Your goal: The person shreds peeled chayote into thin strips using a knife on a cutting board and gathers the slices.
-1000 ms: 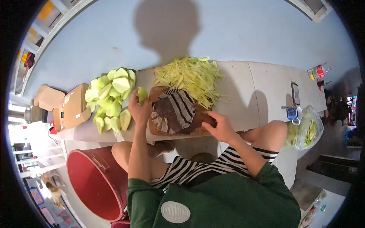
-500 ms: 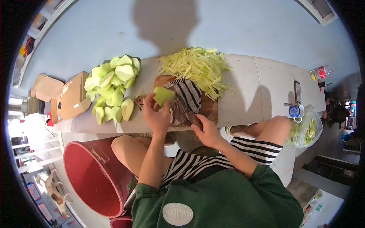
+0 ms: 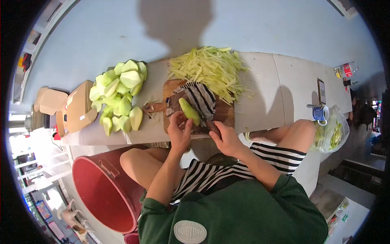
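Note:
My left hand [image 3: 180,131] grips a pale green fruit piece [image 3: 189,111] above the wooden cutting board [image 3: 226,116]. The fingers of my right hand [image 3: 226,138] are wrapped round a dark knife handle [image 3: 214,127]; the blade is hard to make out against the dark cloth. A black-and-white striped cloth [image 3: 201,97] and a brownish cloth lie bunched on the board. Behind the board spreads a heap of pale green shreds [image 3: 209,70]. To the left are piled several peeled green fruit pieces [image 3: 123,105].
An open cardboard box [image 3: 81,106] stands at the far left, above a red bin [image 3: 106,191]. On the right are a phone [image 3: 321,91], a blue-and-white mug [image 3: 320,114], a plastic bag of green shreds [image 3: 332,134] and a bottle [image 3: 346,70].
My left hand has brought the fruit piece from the left over to the board and turned it from broad to narrow. My right hand has come closer, with the knife now held.

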Motion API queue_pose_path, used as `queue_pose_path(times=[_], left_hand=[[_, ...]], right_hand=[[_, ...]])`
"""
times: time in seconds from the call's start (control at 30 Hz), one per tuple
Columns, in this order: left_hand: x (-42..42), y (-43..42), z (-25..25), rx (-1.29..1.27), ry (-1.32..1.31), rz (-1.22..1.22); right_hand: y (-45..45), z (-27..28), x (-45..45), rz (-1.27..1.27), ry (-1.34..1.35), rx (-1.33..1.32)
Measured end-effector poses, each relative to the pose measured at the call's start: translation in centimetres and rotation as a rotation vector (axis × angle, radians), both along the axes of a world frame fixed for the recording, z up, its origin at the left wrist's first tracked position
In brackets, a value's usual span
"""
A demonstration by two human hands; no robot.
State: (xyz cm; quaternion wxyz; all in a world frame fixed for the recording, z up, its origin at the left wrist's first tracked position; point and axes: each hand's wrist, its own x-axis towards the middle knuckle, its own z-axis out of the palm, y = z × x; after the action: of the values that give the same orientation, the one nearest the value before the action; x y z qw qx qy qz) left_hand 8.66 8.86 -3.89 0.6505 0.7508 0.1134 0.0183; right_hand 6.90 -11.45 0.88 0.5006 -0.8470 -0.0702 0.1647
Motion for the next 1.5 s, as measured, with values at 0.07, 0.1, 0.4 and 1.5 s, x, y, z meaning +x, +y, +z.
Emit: queue_pose_path(times=[0.07, 0.1, 0.4, 1.5], left_hand=[[0.1, 0.1, -0.8, 0.058, -0.03, -0.018], [0.1, 0.2, -1.5, 0.113, -0.06, -0.028], [2.0, 2.1, -5.4, 0.378, -0.436, -0.215], [3.4, 2.3, -6.3, 0.407, -0.466, -0.278]], right_hand=[[-0.1, -0.6, -0.1, 0.019, -0.019, -0.017], [0.0, -1.0, -0.1, 0.035, -0.038, -0.018], [0.3, -1.6, -0.3, 0.083, -0.129, -0.09], [1.3, 5.1, 1.2, 0.172, 0.079, -0.294]])
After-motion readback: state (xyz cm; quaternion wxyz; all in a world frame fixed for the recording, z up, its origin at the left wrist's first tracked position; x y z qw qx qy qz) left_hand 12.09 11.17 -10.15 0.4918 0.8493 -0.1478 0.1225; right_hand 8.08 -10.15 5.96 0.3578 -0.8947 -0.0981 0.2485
